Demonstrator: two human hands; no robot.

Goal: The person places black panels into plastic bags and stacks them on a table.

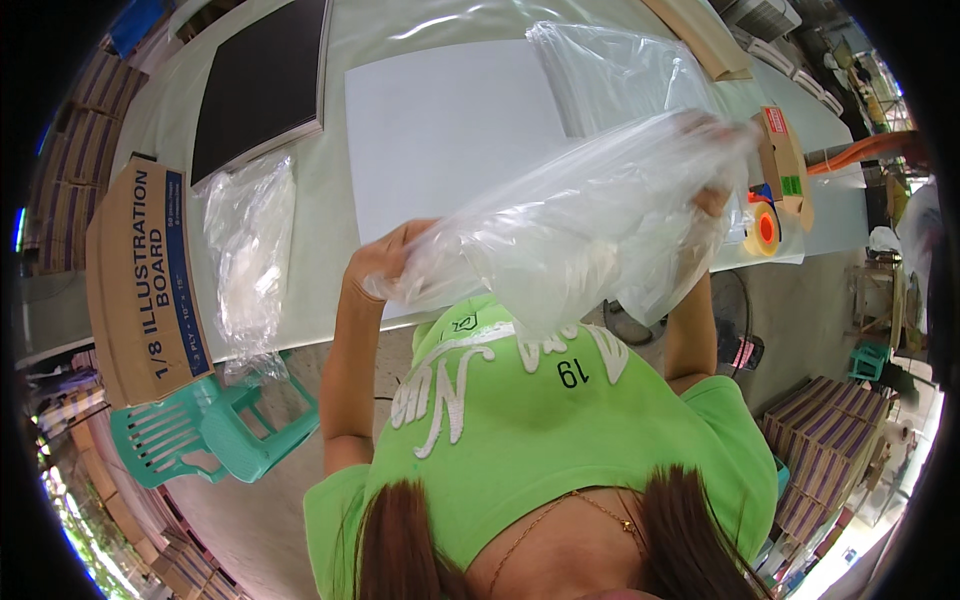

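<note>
1. Holding a clear plastic bag (590,215) above the near table (330,180) edge, both hands are closed on it.
2. Left hand (385,258) grips its left end.
3. Right hand (712,165) grips its right end, near a tape dispenser (765,228).

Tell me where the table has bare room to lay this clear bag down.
Bare tabletop lies between the white sheet and the black board. The right end is crowded: stacked clear bags and tape dispenser. The crumpled plastic fills the left edge.

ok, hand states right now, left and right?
Left hand: closed, gripping one end of the clear plastic bag.
Right hand: mostly hidden behind the same bag; holding its other end, grip looks closed.
</note>
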